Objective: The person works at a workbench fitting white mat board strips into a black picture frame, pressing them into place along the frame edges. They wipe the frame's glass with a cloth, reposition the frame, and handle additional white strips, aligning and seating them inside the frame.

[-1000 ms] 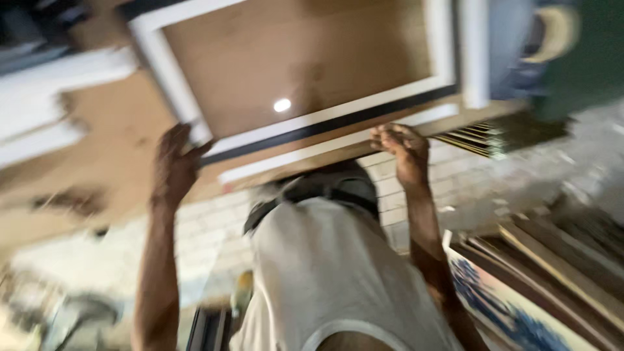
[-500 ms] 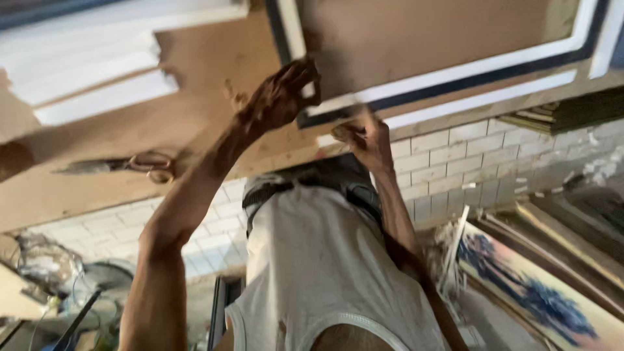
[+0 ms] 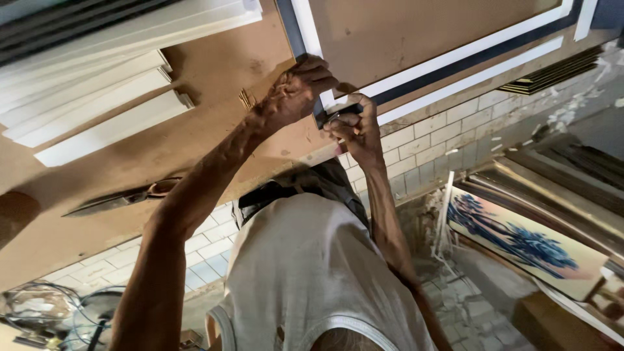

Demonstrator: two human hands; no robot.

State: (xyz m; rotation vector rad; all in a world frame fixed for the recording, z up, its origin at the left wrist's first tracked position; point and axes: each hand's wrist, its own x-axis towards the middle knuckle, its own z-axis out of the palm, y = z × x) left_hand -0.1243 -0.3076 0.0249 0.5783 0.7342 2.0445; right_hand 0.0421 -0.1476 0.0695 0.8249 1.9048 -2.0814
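1. The left hand [image 3: 296,91] is closed over the near corner of the picture frame [image 3: 448,62], fingers curled around its dark outer edge.
2. The right hand [image 3: 354,127] sits just beside it, to the right at the same corner, fingers pinched shut on something small and metallic that is too hidden to name.
3. The frame lies flat on the brown counter [image 3: 214,123], its white and dark borders running off to the far right.
4. Risk, as I judge it: both hands crowd one corner, so a slip of the pinched piece could nick the left fingers or mar the white border.
5. The frame's corner lies near the counter's edge; a hard push could shift it off.
6. The open shears [image 3: 123,197] lie near the counter's edge at the left, where a forearm could knock them.
7. Count: one frame in hand, one pair of shears, a stack of roughly five white moulding strips [image 3: 110,127], one blue tree painting [image 3: 520,240] leaning at the right.
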